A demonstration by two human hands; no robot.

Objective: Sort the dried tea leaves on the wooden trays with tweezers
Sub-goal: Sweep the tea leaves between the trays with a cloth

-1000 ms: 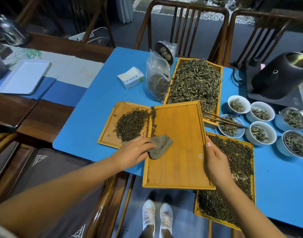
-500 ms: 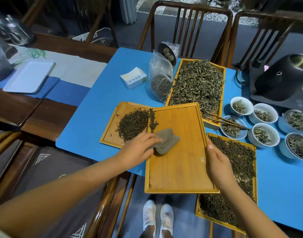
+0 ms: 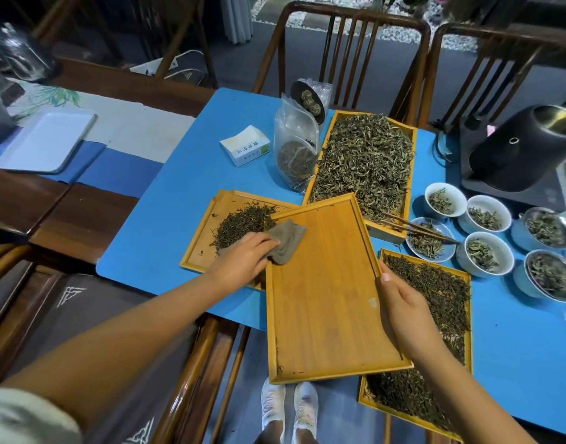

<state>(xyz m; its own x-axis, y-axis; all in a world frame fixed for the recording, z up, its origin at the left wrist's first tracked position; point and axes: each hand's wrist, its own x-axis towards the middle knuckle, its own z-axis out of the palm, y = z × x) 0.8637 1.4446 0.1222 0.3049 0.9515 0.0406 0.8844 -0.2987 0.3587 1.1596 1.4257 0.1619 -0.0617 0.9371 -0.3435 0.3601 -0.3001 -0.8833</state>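
My L hand pinches a grey cloth against the top-left corner of the bare wooden tray, and my R hand grips that tray's right rim, thumb on top. Dark tea leaves sit on the tray just beyond my L hand; more leaves fill the tray under my R wrist and the big tray farther out. Tweezers lie past my R hand, across that big tray's corner & a small bowl.
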